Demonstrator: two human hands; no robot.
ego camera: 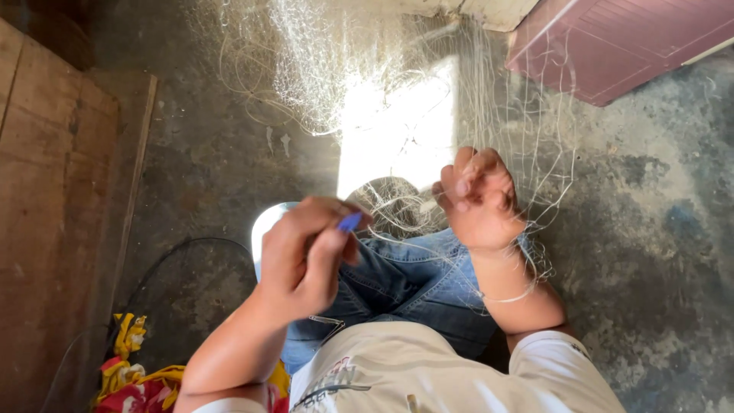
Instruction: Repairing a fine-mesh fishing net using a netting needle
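Note:
A pale, fine fishing net (321, 69) hangs from the top of the head view down to my lap. My right hand (478, 200) is closed around a bunch of its strands at the centre right, and loose mesh drapes over that wrist. My left hand (306, 256) is lower and to the left, pinching a small blue tool (350, 222) between thumb and fingers, its tip close to the net. Below both hands are my blue jeans (405, 279) and a white shirt (428, 375).
Rough grey concrete floor (650, 252) spreads to the right. A wooden panel (53, 229) stands at the left. A reddish-pink door or board (619, 42) is at the top right. Yellow and red cloth (134, 378) lies at the bottom left, beside a thin black cable (164, 256).

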